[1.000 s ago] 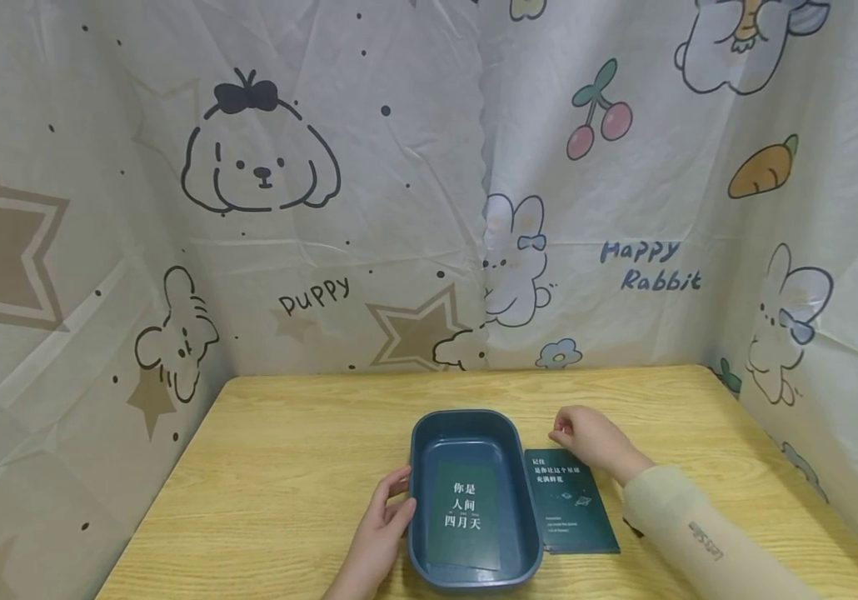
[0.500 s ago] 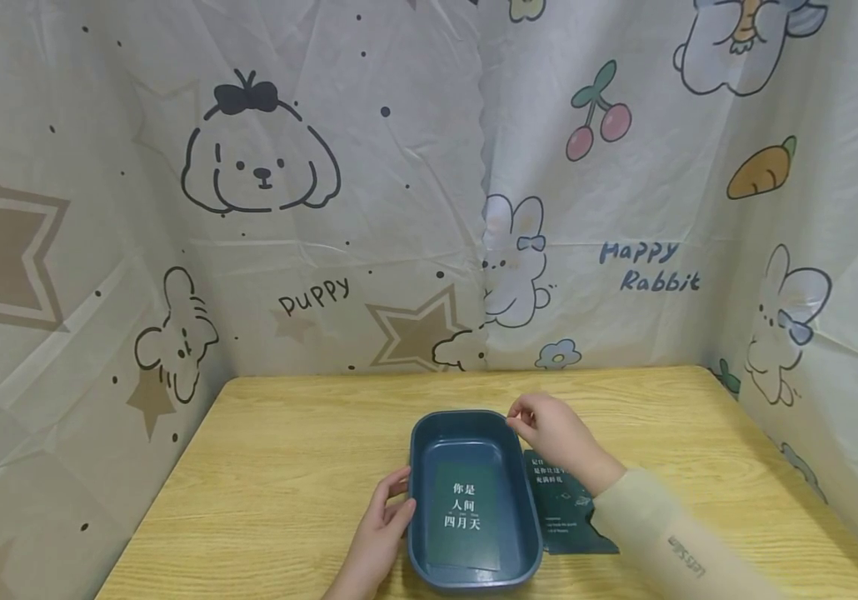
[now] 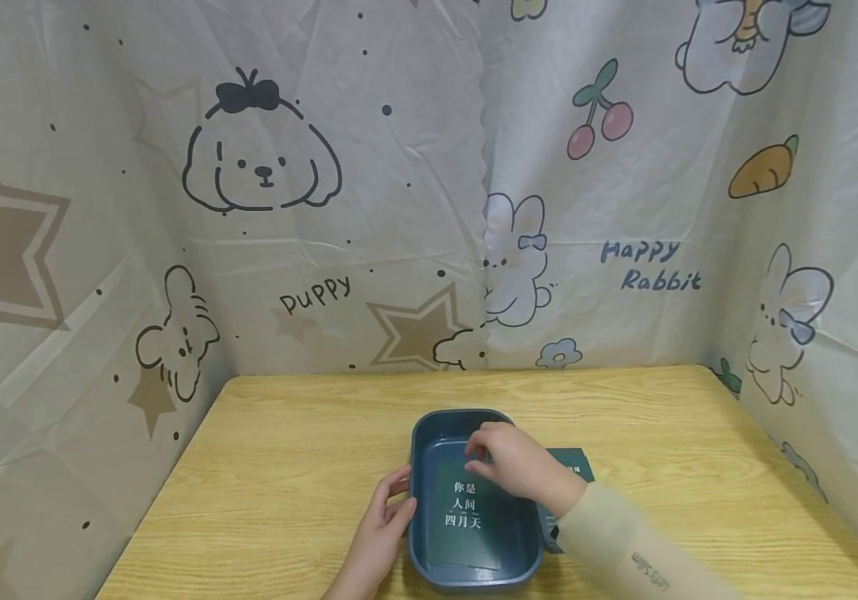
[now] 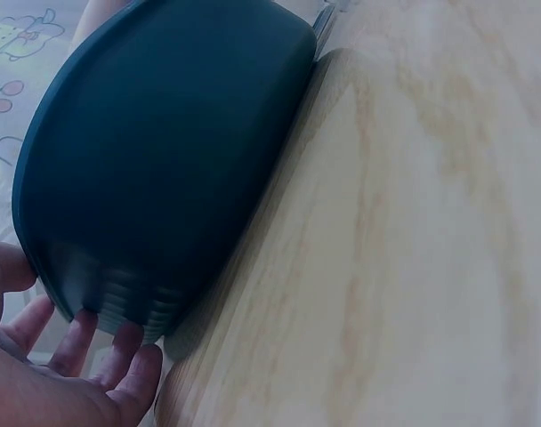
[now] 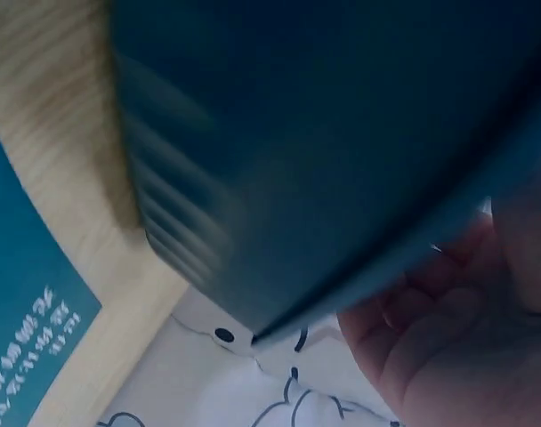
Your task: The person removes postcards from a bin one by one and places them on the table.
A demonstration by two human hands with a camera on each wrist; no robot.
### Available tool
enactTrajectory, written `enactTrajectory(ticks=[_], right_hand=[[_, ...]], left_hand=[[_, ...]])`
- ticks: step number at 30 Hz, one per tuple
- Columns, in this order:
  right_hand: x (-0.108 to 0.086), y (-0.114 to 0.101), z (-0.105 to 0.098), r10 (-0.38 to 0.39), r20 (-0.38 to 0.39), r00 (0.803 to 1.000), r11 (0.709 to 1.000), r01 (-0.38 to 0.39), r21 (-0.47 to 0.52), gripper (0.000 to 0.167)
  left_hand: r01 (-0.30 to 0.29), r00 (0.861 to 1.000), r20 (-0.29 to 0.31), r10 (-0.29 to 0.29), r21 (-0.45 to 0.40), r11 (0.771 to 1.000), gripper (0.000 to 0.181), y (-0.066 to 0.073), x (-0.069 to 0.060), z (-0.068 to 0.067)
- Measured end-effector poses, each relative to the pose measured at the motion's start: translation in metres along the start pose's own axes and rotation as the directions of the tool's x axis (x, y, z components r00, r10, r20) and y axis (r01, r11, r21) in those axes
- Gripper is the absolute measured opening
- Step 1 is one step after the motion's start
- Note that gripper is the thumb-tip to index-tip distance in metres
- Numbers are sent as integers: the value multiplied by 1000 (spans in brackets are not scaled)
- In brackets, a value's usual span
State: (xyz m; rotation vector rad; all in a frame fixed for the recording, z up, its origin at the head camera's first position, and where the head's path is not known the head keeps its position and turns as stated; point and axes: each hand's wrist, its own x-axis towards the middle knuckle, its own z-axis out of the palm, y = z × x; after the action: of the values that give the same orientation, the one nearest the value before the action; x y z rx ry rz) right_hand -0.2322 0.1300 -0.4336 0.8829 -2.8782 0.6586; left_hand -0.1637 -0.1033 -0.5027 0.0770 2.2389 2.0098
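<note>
A dark blue-green rectangular tray sits on the wooden table. Inside it lies a dark green card with white Chinese characters. My left hand rests against the tray's left side; in the left wrist view its fingertips touch the outer wall. My right hand is over the tray, above the card's far right corner, fingers loosely bent with nothing visible between them. Another green card lies on the table right of the tray, partly covered by my right forearm. In the right wrist view the tray wall partly hides my right hand.
The wooden table stretches out on both sides of the tray. A white curtain printed with cartoon animals encloses the back and sides. The tray's raised rim stands around the card.
My right hand has moved left from above the right-hand card, across the tray's right rim, to over the card inside. My left hand and the tray have stayed in place.
</note>
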Motion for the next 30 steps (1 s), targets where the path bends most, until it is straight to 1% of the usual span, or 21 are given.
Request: enactTrajectory(ticks=[3,6,11,15,23,30], right_hand=[[0,2,6,-15,51,999,1000,16,-21,19],[1,4,11,-14,78,997,999,17,-36,22],[3,8,18,-30,89,996,997,36,-68,23],[4,9,23,-28,94,995,991,40,-124,26],[5,7,30,9,109,994,970,18,-244,40],[4,6,31,15,134,991,944,30,-329,51]], left_hand=[[-6,1000,9,6,-3,1000,49,0,0,0],[-9,1000,10,9,-5,1000,49,0,-1,0],[2,1000,3,-2,-4,1000,49,1,-1,0],[9,1000,-4,-9,0,1000,49,2,-1,0],[17,1000,-6,-17,-1,1000,49,3,-1,0],[13,1000,-4,-13,0,1000,49,2,-1,0]])
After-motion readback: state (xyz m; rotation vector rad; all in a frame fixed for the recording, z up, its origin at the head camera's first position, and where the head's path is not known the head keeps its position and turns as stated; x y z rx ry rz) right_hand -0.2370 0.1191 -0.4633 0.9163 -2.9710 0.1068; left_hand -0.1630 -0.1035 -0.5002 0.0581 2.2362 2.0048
